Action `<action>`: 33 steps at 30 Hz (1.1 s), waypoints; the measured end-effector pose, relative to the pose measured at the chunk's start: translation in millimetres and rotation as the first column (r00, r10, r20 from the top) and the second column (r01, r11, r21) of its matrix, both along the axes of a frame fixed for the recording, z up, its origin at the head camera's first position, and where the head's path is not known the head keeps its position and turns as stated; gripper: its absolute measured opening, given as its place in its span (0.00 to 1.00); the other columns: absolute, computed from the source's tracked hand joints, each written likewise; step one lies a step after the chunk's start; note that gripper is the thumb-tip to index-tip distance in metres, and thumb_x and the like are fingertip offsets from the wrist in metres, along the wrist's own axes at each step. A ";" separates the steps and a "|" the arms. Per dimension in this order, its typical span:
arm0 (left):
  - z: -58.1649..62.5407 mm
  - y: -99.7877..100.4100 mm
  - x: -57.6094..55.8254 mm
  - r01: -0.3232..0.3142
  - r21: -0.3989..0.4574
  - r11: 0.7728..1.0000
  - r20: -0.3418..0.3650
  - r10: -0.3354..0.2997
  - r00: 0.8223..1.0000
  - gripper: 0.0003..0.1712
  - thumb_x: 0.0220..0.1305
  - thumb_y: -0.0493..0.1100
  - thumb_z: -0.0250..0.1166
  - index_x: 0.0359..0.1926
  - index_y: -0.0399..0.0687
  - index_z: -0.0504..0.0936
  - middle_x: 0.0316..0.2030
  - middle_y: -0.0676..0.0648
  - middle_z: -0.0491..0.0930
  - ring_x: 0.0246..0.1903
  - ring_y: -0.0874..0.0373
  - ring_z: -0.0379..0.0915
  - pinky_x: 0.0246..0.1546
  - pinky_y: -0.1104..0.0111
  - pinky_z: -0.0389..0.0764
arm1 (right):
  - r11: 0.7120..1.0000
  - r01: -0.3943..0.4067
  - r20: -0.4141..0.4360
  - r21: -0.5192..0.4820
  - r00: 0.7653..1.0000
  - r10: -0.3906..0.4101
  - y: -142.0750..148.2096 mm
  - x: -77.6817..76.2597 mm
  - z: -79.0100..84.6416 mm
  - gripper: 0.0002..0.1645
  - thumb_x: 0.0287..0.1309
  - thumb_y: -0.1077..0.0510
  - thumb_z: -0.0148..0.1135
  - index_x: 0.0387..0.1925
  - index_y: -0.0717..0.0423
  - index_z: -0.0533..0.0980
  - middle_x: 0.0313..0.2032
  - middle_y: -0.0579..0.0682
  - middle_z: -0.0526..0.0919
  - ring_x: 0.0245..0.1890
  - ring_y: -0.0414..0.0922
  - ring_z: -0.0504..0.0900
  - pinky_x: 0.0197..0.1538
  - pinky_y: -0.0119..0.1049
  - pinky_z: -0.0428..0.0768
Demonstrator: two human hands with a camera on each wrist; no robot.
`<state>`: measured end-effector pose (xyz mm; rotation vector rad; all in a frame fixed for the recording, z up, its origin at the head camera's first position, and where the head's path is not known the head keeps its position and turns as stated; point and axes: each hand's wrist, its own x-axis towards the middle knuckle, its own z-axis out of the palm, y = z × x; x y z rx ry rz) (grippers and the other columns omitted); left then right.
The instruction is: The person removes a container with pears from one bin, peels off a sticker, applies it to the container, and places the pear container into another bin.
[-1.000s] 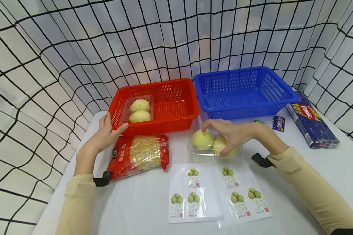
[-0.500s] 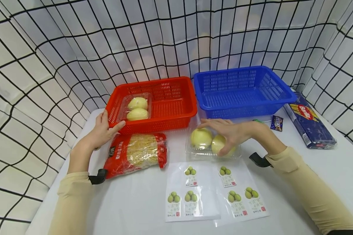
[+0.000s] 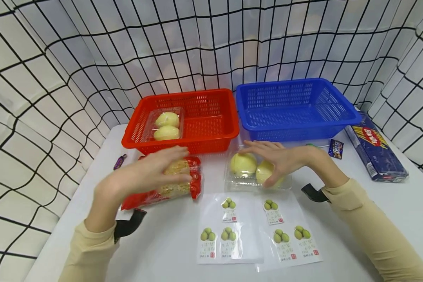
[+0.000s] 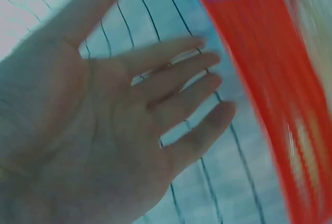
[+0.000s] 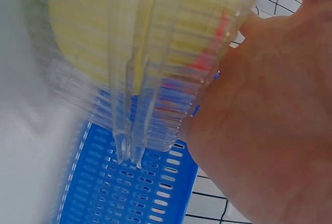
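Note:
My right hand [image 3: 280,160] reaches over a clear plastic fruit box [image 3: 237,184], gripping it with the thumb on the near side. Two round pale yellow-green fruits [image 3: 243,164] lie inside the box. Close up in the right wrist view, the box's ribbed plastic edge [image 5: 171,94] sits against the palm. My left hand [image 3: 148,172] is in the air over a red bag of yellow noodles [image 3: 176,188], partly hiding it. Its fingers are straight and spread in the left wrist view, holding nothing.
A red basket [image 3: 211,145] with another fruit box [image 3: 149,125] stands at the back, beside a blue basket [image 3: 303,133]. Label sheets [image 3: 246,246] lie in front. At right are a dark blue Barilla box [image 3: 380,152] and a small blue packet [image 3: 336,149]; a purple wrapped sweet [image 3: 120,161] lies left.
My left hand has let go of the red basket's front left rim and moved right and nearer, over the noodle bag. My right hand stays at the fruit box.

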<state>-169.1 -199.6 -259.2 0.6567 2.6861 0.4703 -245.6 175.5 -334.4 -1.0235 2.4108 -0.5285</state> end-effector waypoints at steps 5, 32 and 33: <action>-16.2 38.4 16.0 0.156 -0.115 0.981 0.147 -0.139 0.979 0.49 0.64 0.67 0.66 0.78 0.52 0.64 0.81 0.49 0.56 0.83 0.46 0.44 0.81 0.44 0.52 | 1.000 0.014 0.001 0.012 1.000 -0.015 -0.5 -1.5 2.2 0.63 0.50 0.42 0.77 0.80 0.30 0.49 0.84 0.49 0.33 0.83 0.61 0.32 0.76 0.75 0.33; -48.7 79.8 27.7 0.204 -0.396 0.895 0.205 -0.131 0.970 0.25 0.64 0.65 0.67 0.57 0.63 0.87 0.66 0.55 0.80 0.80 0.48 0.53 0.81 0.49 0.54 | 0.948 -0.244 -0.351 0.206 0.886 0.304 -86.9 77.5 -3.1 0.34 0.62 0.40 0.70 0.67 0.44 0.76 0.69 0.43 0.77 0.83 0.53 0.49 0.82 0.63 0.42; -49.1 79.4 27.6 0.205 -0.391 0.897 0.207 -0.132 0.970 0.24 0.64 0.65 0.67 0.56 0.63 0.87 0.65 0.56 0.81 0.80 0.48 0.53 0.81 0.49 0.55 | 0.945 -0.235 -0.373 0.227 0.875 0.307 -89.5 78.5 -6.8 0.35 0.61 0.39 0.70 0.67 0.44 0.75 0.69 0.43 0.77 0.83 0.53 0.48 0.83 0.63 0.41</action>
